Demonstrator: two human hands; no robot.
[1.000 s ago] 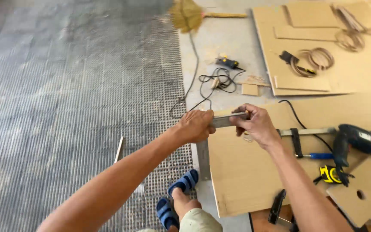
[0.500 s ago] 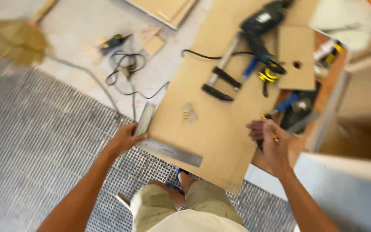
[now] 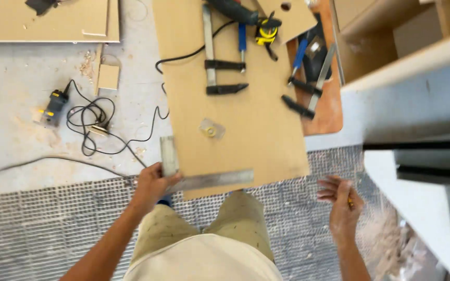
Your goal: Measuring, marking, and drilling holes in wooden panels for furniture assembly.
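- Steel, dull grey: a carpenter's square [image 3: 199, 174] lies at the near left corner of the tan board [image 3: 235, 99], its long blade running along the board's near edge and its short blade up the left edge.
- The left hand [image 3: 152, 186] grips the square at its corner, fingers wrapped around the steel and pressing it against the board.
- The right hand [image 3: 342, 203] hangs in the air off the board's near right corner, fingers loosely curled; a thin yellow thing, perhaps a pencil, seems pinched in it, though blur makes that unsure.
- By my judgement the step in hand is seating the square for marking; the next move calls for holding it tight to both edges while the right hand comes in.
- Farther up the board lie a small clear disc [image 3: 212, 128], a bar clamp [image 3: 214, 57] and a yellow tape measure [image 3: 266, 34].
- Left of the board, on the dusty concrete floor [image 3: 16, 130], lies a tangle of black cable [image 3: 92, 122].
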